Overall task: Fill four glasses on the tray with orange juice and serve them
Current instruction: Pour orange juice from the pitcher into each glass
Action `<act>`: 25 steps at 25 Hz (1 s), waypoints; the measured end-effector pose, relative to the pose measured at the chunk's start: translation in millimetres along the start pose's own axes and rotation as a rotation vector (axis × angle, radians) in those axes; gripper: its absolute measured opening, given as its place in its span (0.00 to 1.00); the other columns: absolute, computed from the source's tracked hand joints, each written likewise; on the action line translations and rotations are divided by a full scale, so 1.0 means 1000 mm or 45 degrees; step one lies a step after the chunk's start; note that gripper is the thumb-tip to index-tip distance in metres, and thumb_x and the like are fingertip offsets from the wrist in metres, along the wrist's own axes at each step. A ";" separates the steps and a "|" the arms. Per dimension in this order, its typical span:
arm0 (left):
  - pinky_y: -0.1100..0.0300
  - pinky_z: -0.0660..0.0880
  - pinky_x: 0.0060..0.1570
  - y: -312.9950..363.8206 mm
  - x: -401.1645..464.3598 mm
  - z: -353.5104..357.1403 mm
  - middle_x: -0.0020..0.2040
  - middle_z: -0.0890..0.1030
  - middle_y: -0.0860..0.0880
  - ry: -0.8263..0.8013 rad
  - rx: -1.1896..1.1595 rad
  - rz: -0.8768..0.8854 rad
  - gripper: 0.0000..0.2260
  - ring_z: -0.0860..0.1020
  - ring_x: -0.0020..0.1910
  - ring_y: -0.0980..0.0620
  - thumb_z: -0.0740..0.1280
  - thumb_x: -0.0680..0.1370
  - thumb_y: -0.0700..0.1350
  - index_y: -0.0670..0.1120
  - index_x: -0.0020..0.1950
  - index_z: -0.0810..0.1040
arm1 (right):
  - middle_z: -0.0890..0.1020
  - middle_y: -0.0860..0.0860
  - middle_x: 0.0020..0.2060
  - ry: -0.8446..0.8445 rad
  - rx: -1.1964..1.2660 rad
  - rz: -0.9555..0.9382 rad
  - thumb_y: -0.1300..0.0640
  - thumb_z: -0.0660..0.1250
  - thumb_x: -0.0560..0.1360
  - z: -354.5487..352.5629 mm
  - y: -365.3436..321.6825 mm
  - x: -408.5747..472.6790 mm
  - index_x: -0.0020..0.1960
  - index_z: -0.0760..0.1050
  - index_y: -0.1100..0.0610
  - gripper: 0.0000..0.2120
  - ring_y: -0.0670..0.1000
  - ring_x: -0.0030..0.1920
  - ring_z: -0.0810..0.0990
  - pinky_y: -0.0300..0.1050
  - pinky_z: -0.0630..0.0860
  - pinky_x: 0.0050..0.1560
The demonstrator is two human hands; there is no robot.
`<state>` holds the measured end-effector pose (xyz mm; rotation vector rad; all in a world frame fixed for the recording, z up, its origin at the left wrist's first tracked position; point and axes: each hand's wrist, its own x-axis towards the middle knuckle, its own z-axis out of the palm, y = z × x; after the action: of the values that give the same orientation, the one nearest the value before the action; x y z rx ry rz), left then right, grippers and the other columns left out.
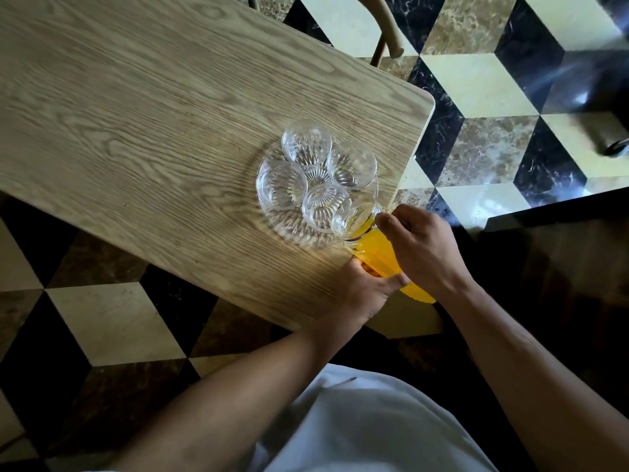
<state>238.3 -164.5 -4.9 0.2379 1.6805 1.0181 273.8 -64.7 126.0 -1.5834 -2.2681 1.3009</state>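
Observation:
A round clear glass tray [289, 229] sits on the wooden table near its right corner, carrying several clear glasses, all without juice: one at the back [306, 144], one at the right [351, 164], one at the left [281, 183], one at the front [321, 208]. A glass jug of orange juice [376, 255] is tilted with its mouth over the front glass. My left hand [360, 291] grips the jug's lower body from the left. My right hand [422, 247] holds the jug near its neck from the right.
The wooden table [136, 131] runs diagonally; its right corner lies just past the tray. A wooden chair back [384, 35] stands beyond the far edge. Patterned marble floor surrounds the table. A wheeled object [609, 137] sits at the far right.

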 end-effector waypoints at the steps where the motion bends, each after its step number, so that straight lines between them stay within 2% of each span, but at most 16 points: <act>1: 0.69 0.72 0.30 0.000 0.000 0.001 0.31 0.80 0.58 0.001 -0.016 -0.002 0.16 0.74 0.25 0.67 0.86 0.67 0.42 0.47 0.43 0.79 | 0.68 0.49 0.26 -0.003 -0.009 0.002 0.51 0.67 0.81 0.000 -0.001 0.000 0.34 0.68 0.60 0.21 0.46 0.26 0.63 0.38 0.59 0.25; 3: 0.71 0.69 0.28 0.002 0.000 0.003 0.28 0.78 0.59 -0.004 -0.035 -0.014 0.17 0.73 0.23 0.67 0.86 0.68 0.40 0.46 0.41 0.77 | 0.67 0.49 0.26 -0.016 -0.029 0.007 0.51 0.66 0.81 0.000 -0.003 0.001 0.33 0.66 0.59 0.21 0.47 0.27 0.63 0.38 0.60 0.25; 7: 0.71 0.71 0.30 0.002 -0.001 0.006 0.35 0.81 0.56 -0.043 -0.111 -0.020 0.17 0.75 0.26 0.68 0.86 0.68 0.40 0.45 0.45 0.79 | 0.66 0.49 0.26 -0.038 -0.084 0.026 0.51 0.66 0.82 -0.002 -0.010 0.003 0.32 0.63 0.56 0.23 0.47 0.27 0.62 0.40 0.59 0.27; 10: 0.69 0.74 0.32 0.001 -0.001 0.008 0.38 0.84 0.55 -0.042 -0.146 -0.036 0.17 0.77 0.28 0.67 0.87 0.67 0.42 0.43 0.48 0.81 | 0.66 0.49 0.26 -0.049 -0.110 0.032 0.51 0.66 0.81 -0.003 -0.013 0.005 0.32 0.63 0.55 0.23 0.48 0.27 0.62 0.46 0.59 0.29; 16: 0.56 0.78 0.38 0.002 0.000 0.010 0.37 0.86 0.54 -0.016 -0.157 -0.035 0.20 0.78 0.32 0.59 0.87 0.63 0.51 0.43 0.45 0.84 | 0.67 0.50 0.25 -0.043 -0.143 0.057 0.51 0.66 0.80 -0.004 -0.021 0.009 0.31 0.64 0.56 0.22 0.49 0.28 0.64 0.46 0.60 0.30; 18: 0.57 0.77 0.38 0.002 0.001 0.010 0.37 0.86 0.54 -0.008 -0.172 -0.039 0.20 0.78 0.31 0.59 0.87 0.62 0.52 0.44 0.43 0.83 | 0.67 0.50 0.26 -0.045 -0.145 0.070 0.51 0.66 0.80 -0.003 -0.023 0.010 0.31 0.64 0.56 0.22 0.50 0.28 0.64 0.46 0.60 0.30; 21: 0.57 0.76 0.37 0.004 0.001 0.010 0.36 0.85 0.53 -0.012 -0.209 -0.030 0.26 0.76 0.31 0.57 0.85 0.58 0.58 0.41 0.43 0.83 | 0.67 0.50 0.26 -0.052 -0.138 0.096 0.52 0.67 0.80 -0.002 -0.027 0.013 0.31 0.63 0.56 0.22 0.50 0.28 0.63 0.47 0.60 0.31; 25: 0.58 0.73 0.35 0.006 0.002 0.011 0.32 0.82 0.55 -0.029 -0.247 -0.008 0.22 0.72 0.29 0.58 0.85 0.58 0.58 0.46 0.39 0.81 | 0.67 0.50 0.26 -0.057 -0.152 0.128 0.52 0.67 0.80 -0.001 -0.034 0.016 0.31 0.63 0.55 0.22 0.50 0.28 0.63 0.47 0.61 0.31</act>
<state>245.3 -154.0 -2.9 0.1164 1.5493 1.1607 242.2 -54.7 143.0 -1.7457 -2.3622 1.2567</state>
